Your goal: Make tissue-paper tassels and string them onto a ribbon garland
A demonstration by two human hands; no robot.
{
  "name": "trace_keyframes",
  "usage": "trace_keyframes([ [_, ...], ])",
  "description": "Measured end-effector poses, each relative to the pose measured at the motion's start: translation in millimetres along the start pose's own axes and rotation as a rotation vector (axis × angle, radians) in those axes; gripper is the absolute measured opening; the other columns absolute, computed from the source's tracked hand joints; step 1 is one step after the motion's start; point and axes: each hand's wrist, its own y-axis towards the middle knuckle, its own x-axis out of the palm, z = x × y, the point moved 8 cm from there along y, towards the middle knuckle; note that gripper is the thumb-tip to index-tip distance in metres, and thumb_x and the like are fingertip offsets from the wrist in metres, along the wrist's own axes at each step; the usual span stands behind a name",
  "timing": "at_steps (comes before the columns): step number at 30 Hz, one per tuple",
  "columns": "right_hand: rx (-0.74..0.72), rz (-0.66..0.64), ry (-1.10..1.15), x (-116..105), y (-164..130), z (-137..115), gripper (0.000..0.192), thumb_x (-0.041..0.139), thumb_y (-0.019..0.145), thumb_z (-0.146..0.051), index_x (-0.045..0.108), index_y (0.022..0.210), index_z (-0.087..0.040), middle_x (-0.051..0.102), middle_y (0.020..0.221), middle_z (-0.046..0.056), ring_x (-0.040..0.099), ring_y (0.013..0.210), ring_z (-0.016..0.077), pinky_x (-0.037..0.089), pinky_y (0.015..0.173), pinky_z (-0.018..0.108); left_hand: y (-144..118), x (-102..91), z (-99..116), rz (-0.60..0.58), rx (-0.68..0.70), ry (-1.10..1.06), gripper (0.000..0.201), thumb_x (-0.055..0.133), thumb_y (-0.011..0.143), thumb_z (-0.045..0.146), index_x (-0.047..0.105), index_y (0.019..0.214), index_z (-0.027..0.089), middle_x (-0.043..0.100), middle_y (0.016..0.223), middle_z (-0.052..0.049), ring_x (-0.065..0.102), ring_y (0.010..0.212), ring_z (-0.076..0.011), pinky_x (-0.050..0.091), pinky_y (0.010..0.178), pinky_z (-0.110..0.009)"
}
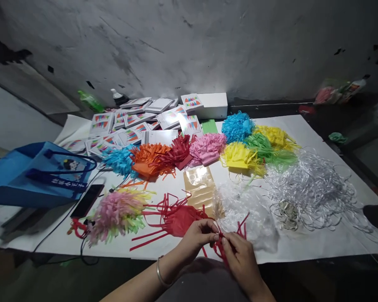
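Observation:
Near the table's front edge, my left hand (197,241) and my right hand (241,256) meet with fingertips pinched together on a red tassel of thin strips (219,248). Its strands hang below my fingers and poke up behind the right hand. The exact spot being pinched is partly hidden by the fingers. Just behind my left hand lies a red fringed bundle (180,219) with long strips spread to the left. A crumpled clear plastic bag (248,214) lies beyond my right hand.
Fringed bundles in blue, orange (151,161), pink (208,147), yellow (239,156) and green cross the table. White ribbon loops (311,188) lie right. A multicoloured bundle (116,214), phone (87,201) and blue bag (19,174) are left. Printed packs (129,135) pile behind.

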Motion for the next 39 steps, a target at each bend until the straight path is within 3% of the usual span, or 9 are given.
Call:
trace_keyframes([
  [4, -0.007, -0.059, 0.036, 15.1, 3.9, -11.5, 0.03, 0.039, 0.098, -0.027, 0.062, 0.081, -0.021, 0.065, 0.074, 0.001, 0.061, 0.069, 0.014, 0.044, 0.063, 0.022, -13.6, -13.2, 3.7, 0.03, 0.029, -0.025, 0.036, 0.091, 0.055, 0.032, 0.067, 0.071, 0.011, 0.062, 0.059, 0.0, 0.055, 0.053, -0.0101, 0.043, 0.054, -0.022],
  [8, -0.122, -0.078, -0.175, 24.8, 7.0, -27.2, 0.029, 0.038, 0.096, -0.023, 0.063, 0.082, -0.021, 0.064, 0.073, 0.003, 0.061, 0.07, 0.0162, 0.043, 0.065, 0.025, -24.1, -28.3, 8.0, 0.062, 0.071, 0.004, 0.037, 0.09, 0.055, 0.035, 0.066, 0.071, 0.012, 0.063, 0.062, 0.0, 0.054, 0.054, -0.0103, 0.043, 0.053, -0.022],
  [12, -0.237, -0.185, -0.354, 39.9, 9.4, -41.7, 0.028, 0.04, 0.094, -0.019, 0.06, 0.075, -0.02, 0.06, 0.068, 0.003, 0.057, 0.065, 0.0163, 0.039, 0.062, 0.026, -35.5, -38.6, 16.7, 0.054, 0.12, 0.084, 0.035, 0.088, 0.057, 0.036, 0.067, 0.07, 0.012, 0.065, 0.066, -0.002, 0.057, 0.061, -0.0116, 0.045, 0.06, -0.023],
  [16, -0.146, -0.304, -0.207, 55.9, 11.6, -41.7, 0.026, 0.039, 0.096, -0.022, 0.06, 0.08, -0.021, 0.063, 0.075, 0.002, 0.06, 0.07, 0.0155, 0.043, 0.065, 0.024, -45.7, -44.1, 24.0, -0.024, 0.089, 0.197, 0.032, 0.086, 0.061, 0.036, 0.068, 0.072, 0.013, 0.064, 0.065, 0.0, 0.056, 0.061, -0.0114, 0.044, 0.06, -0.022],
  [20, -0.051, -0.356, -0.037, 67.9, 10.2, -38.1, 0.023, 0.039, 0.098, -0.027, 0.061, 0.093, -0.022, 0.068, 0.087, 0.002, 0.064, 0.079, 0.0152, 0.047, 0.072, 0.024, -54.1, -56.8, 38.6, 0.004, 0.161, 0.352, 0.027, 0.083, 0.065, 0.036, 0.071, 0.072, 0.013, 0.067, 0.067, -0.003, 0.058, 0.063, -0.0131, 0.044, 0.061, -0.023],
  [27, -0.069, -0.312, -0.055, 88.5, 13.6, -40.4, 0.028, 0.038, 0.098, -0.03, 0.061, 0.086, -0.022, 0.067, 0.08, 0.003, 0.065, 0.076, 0.0164, 0.048, 0.069, 0.025, -67.1, -76.4, 33.1, -0.058, 0.088, 0.208, 0.035, 0.072, 0.076, 0.046, 0.074, 0.083, 0.012, 0.068, 0.069, -0.005, 0.06, 0.06, -0.0139, 0.047, 0.061, -0.025],
  [34, -0.065, -0.294, -0.025, 108.1, 16.5, -45.5, 0.03, 0.037, 0.098, -0.033, 0.063, 0.089, -0.021, 0.07, 0.084, 0.006, 0.067, 0.078, 0.0182, 0.051, 0.07, 0.026, -79.5, -96.0, 53.5, 0.141, 0.234, 0.648, 0.02, 0.059, 0.086, 0.032, 0.066, 0.078, 0.015, 0.063, 0.069, -0.002, 0.054, 0.063, -0.0136, 0.041, 0.06, -0.023],
  [39, -0.075, -0.341, -0.024, 120.1, 21.6, -47.7, 0.025, 0.043, 0.097, -0.036, 0.064, 0.101, -0.024, 0.071, 0.094, 0.006, 0.066, 0.087, 0.019, 0.051, 0.076, 0.027, -85.5, -91.9, 50.8, 0.115, 0.34, 0.92, 0.016, 0.046, 0.091, 0.023, 0.059, 0.083, 0.018, 0.062, 0.082, -0.004, 0.052, 0.073, -0.0157, 0.04, 0.067, -0.025],
])
